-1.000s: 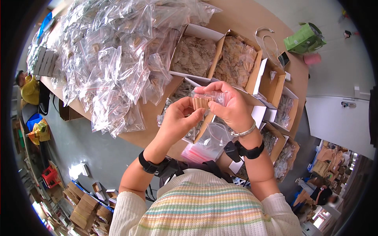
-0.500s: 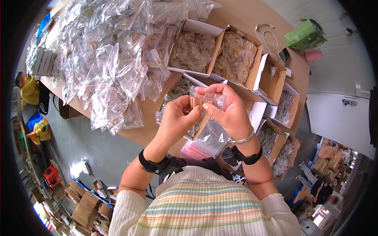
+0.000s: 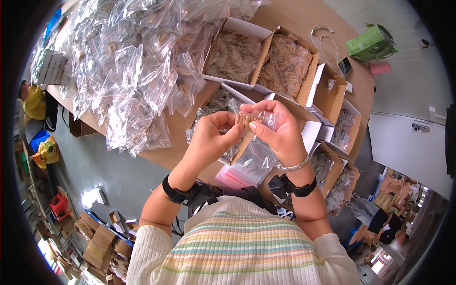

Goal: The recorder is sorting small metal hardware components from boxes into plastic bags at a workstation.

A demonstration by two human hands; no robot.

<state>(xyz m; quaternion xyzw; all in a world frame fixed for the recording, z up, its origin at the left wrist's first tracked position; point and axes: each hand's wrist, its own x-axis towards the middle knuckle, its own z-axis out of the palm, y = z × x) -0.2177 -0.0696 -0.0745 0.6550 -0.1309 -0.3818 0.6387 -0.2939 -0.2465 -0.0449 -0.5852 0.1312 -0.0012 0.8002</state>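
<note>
A small clear plastic bag [image 3: 271, 119] with a row of short wooden dowels [image 3: 244, 118] is held up between my two hands, above an open box of bagged parts [image 3: 221, 105]. My left hand [image 3: 212, 136] pinches the dowel end with thumb and bent fingers. On the other side my right hand [image 3: 281, 134] has its thumb on the near face and its fingers curled behind the bag. The fingers hide part of the bag. Just below them lie larger clear zip bags [image 3: 258, 159] with pink edges [image 3: 234, 176].
A large heap of filled clear bags [image 3: 128, 80] covers the table's left. Cardboard boxes of small bagged parts [image 3: 235, 59] and wooden pieces [image 3: 285, 64] stand ahead; more sit at the right. A green bag [image 3: 372, 43] and cable [image 3: 323, 35] lie far right. Someone in yellow [image 3: 34, 102] is far left.
Both hands still hold the bag of dowels, which has shifted slightly right. My left fingers have moved a little along the dowels. The view has turned slightly.
</note>
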